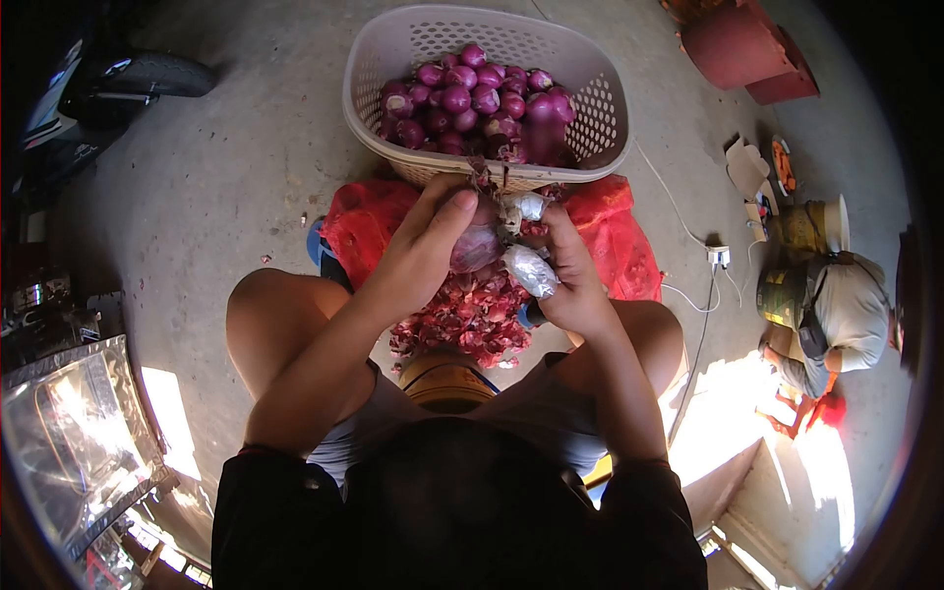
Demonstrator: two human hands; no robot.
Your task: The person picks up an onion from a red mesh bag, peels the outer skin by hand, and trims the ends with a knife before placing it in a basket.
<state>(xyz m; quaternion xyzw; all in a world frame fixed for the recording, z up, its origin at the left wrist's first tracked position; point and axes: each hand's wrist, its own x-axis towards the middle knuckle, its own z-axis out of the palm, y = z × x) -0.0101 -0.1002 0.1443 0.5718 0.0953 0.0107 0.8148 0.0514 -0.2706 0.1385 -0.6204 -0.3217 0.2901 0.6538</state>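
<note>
My left hand (433, 231) is closed around a red onion (476, 248) with loose dry skin at its top. Against the onion's right side is my right hand (575, 280), its thumb and a finger covered in shiny silver wrapping (531, 271). Those wrapped tips are pinched close to the onion's neck; whatever lies between them is too small to make out. Just beyond my hands, a grey plastic basket (362, 93) holds many smooth purple onions (457, 98). Below the hands lies a heap of red onion skins (462, 320).
Red mesh sacking (619, 236) spreads on both sides of the skins. White cables (703, 305) and a plug (719, 256) lie to the right. Another person (851, 310) bends beside buckets (782, 295) at far right. A motorbike wheel (162, 74) stands at upper left.
</note>
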